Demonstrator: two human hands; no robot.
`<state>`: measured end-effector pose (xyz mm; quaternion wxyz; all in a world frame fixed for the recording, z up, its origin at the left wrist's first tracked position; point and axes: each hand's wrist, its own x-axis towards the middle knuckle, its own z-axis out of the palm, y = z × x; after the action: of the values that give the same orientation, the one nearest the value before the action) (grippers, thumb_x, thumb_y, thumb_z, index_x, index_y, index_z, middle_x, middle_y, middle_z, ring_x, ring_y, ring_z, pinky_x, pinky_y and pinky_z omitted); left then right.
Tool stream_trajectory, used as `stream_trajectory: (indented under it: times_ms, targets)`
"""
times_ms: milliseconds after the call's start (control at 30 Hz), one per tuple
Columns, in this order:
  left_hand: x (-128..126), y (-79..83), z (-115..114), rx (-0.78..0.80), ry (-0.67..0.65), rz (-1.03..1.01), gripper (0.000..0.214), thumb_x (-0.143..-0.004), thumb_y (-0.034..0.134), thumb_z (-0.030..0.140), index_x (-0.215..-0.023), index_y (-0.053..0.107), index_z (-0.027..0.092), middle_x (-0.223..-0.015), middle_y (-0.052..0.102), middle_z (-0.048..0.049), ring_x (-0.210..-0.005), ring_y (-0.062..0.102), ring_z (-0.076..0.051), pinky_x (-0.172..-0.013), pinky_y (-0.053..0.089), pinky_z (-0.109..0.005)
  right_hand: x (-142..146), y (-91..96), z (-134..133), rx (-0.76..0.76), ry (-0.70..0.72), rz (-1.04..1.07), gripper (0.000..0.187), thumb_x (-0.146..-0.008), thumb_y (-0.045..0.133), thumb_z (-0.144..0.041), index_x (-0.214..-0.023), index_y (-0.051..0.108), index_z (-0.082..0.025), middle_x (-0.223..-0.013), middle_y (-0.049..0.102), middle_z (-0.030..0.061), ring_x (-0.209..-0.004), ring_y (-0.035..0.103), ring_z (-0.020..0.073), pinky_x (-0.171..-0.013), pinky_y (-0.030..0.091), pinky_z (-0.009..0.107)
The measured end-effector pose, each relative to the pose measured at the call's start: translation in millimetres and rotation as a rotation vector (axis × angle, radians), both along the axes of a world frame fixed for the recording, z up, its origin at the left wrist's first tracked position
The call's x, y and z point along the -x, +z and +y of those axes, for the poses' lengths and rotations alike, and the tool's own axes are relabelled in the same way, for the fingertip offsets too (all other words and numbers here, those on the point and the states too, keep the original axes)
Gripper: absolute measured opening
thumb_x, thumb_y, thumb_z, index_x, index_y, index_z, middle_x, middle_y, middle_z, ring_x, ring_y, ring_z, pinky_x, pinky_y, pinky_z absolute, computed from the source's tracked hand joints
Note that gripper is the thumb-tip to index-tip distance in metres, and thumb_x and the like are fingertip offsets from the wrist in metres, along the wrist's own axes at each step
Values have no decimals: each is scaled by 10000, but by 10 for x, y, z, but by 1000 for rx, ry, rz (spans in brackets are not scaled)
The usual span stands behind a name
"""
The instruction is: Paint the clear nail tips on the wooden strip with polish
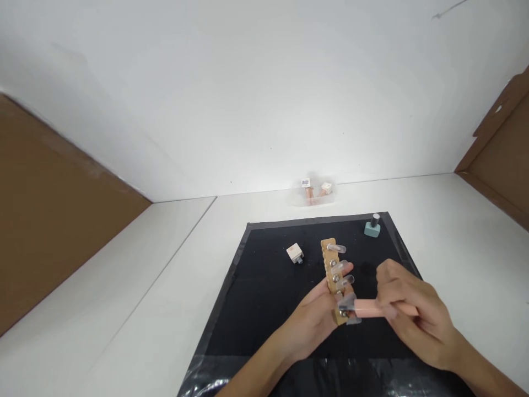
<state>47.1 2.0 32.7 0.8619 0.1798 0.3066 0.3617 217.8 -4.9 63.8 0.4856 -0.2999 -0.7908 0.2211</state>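
My left hand (312,320) grips a tan strip with scalloped edges, a nail tip display stand (330,259). Several clear nail tips (340,267) stick out from it on round metal mounts. My right hand (413,314) is closed around a pink-handled nail polish brush (369,307), held roughly level. The brush's far end is at one of the lower nail tips; whether it touches cannot be made out. To the left of the stand lies a small white square bottle (295,252) with a grey neck and no cap on it.
A black mat (256,292) covers the work area on a white table (165,286). A teal polish bottle (372,228) stands at its far right. Behind it, a clear tray (314,200) holds white bottles with pink caps. Brown cardboard panels (53,204) flank both sides.
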Motion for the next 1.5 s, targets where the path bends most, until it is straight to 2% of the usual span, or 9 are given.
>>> stream_trajectory:
  times_ms: [233, 300, 400, 500, 733, 967, 1200, 1367, 1500]
  targets:
    - [20, -71, -15, -41, -7, -53, 455, -624, 715, 145, -1069, 626, 178, -701, 498, 23, -635, 457, -81, -666, 346, -260, -41, -43, 4, -104, -199, -41, 229, -774, 398, 6, -685, 443, -200, -525, 353, -36, -487, 342, 123, -449, 297, 263]
    - [38, -78, -7, -41, -11, -61, 458, -628, 713, 145, -1075, 620, 175, -699, 493, 25, -635, 454, -79, -673, 346, -260, -42, -45, 4, -97, -186, -9, 227, -772, 396, 8, -695, 437, -201, -531, 359, -31, -500, 346, 128, -445, 302, 261]
    - [45, -56, 14, -22, -18, -61, 457, -618, 721, 139, -1063, 621, 167, -715, 495, 22, -658, 462, -82, -686, 344, -260, 0, -18, 1, -84, -64, 14, 211, -753, 395, 9, -747, 455, -194, -553, 403, -18, -524, 387, 132, -444, 333, 254]
    - [35, -46, 27, -1, -25, -61, 452, -623, 722, 143, -1063, 620, 160, -716, 497, 22, -670, 471, -86, -691, 342, -262, 46, -2, 2, -140, -10, -51, 222, -729, 394, 21, -776, 457, -186, -553, 437, -14, -512, 393, 125, -456, 352, 262]
    - [34, -90, 46, 49, -37, -168, 425, -640, 694, 122, -1058, 621, 102, -694, 504, 6, -648, 486, -97, -626, 326, -255, -20, -26, 16, -407, -170, -209, 262, -661, 433, 47, -754, 472, -195, -516, 393, -21, -492, 343, 136, -442, 344, 286]
    - [-3, -88, 67, 67, -33, -171, 398, -651, 684, 128, -1044, 630, 88, -692, 494, 8, -630, 475, -92, -655, 353, -268, 7, -63, 14, -423, -63, -221, 240, -695, 434, 10, -842, 516, -161, -556, 494, 2, -506, 426, 140, -476, 411, 301]
    - [1, -94, 58, 64, -29, -182, 390, -655, 668, 105, -1043, 625, 95, -677, 476, 10, -646, 478, -98, -624, 335, -255, -9, -80, 10, -507, -209, -298, 220, -660, 454, 16, -745, 500, -181, -489, 431, -12, -491, 353, 145, -431, 361, 296]
    - [13, -83, 70, 71, -29, -163, 417, -647, 675, 98, -1060, 616, 91, -700, 508, 2, -631, 501, -94, -636, 345, -260, 5, -60, 16, -454, -150, -171, 268, -636, 432, 52, -777, 498, -166, -526, 422, -10, -507, 356, 132, -435, 373, 277]
    - [4, -97, 68, 76, -25, -174, 399, -644, 679, 96, -1040, 629, 85, -708, 531, -6, -631, 508, -92, -634, 350, -256, 3, -92, 16, -469, -138, -234, 234, -661, 445, 31, -780, 505, -161, -535, 441, -2, -516, 372, 141, -446, 382, 294]
